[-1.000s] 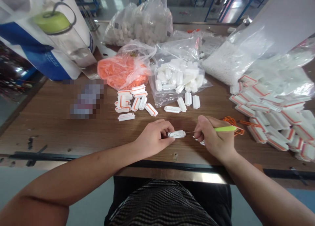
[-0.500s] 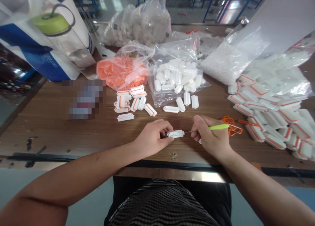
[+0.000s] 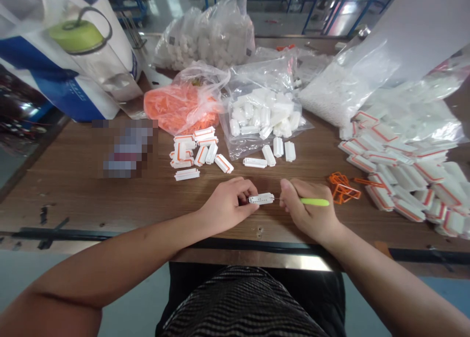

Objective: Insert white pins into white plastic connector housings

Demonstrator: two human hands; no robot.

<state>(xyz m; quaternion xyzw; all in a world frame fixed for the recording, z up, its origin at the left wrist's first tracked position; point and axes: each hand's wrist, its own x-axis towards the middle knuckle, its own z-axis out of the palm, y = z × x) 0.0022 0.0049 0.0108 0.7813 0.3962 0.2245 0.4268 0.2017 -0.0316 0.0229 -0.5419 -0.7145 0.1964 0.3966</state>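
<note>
In the head view, the left hand (image 3: pixel 230 202) pinches a small white perforated plastic case (image 3: pixel 261 199) on the near side of the clear plastic bag (image 3: pixel 235 150). Nearer and rightward of that bag, the right hand (image 3: pixel 312 215) grips a lime-green-handled thin metal tool (image 3: pixel 316 202), pointing at the case.

White oblong piece (image 3: pixel 262 199) was held nearly parallel to near edge of desk (image 3: pixel 110 200); small holes dotted its upper face. Green-handled tool (image 3: pixel 315 202) lined up roughly; thin shaft reached piece's right end.
</note>
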